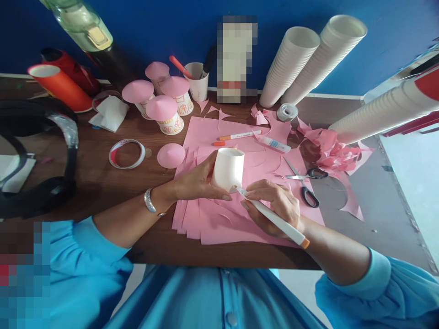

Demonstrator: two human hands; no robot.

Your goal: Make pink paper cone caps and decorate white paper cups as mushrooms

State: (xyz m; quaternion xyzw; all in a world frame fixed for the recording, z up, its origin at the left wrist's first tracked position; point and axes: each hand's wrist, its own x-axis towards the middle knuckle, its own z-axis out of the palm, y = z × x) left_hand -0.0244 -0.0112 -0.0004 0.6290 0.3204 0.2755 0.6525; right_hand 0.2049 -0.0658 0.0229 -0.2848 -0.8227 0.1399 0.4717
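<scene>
A white paper cup (229, 169) is held upside down or upright, which I cannot tell, in my left hand (202, 180), its fingers closed round the left side and bottom. My right hand (274, 205) grips a white marker with an orange end (277, 219); the marker's tip touches or nearly touches the cup's lower right edge. Both hands are above a stack of pink sheets (212, 224). Beyond the cup lie another orange-and-white marker (240, 135), an orange cap (220, 144) and a glue tube (274, 144). Open scissors (305, 177) rest to the right.
Cups with pink cone tops (163, 109), a loose pink cone (171, 156) and a tape roll (126, 154) stand left. Tall cup stacks (290, 64) are at the back. Pink scraps (331, 153) lie right, headphones (70, 164) far left.
</scene>
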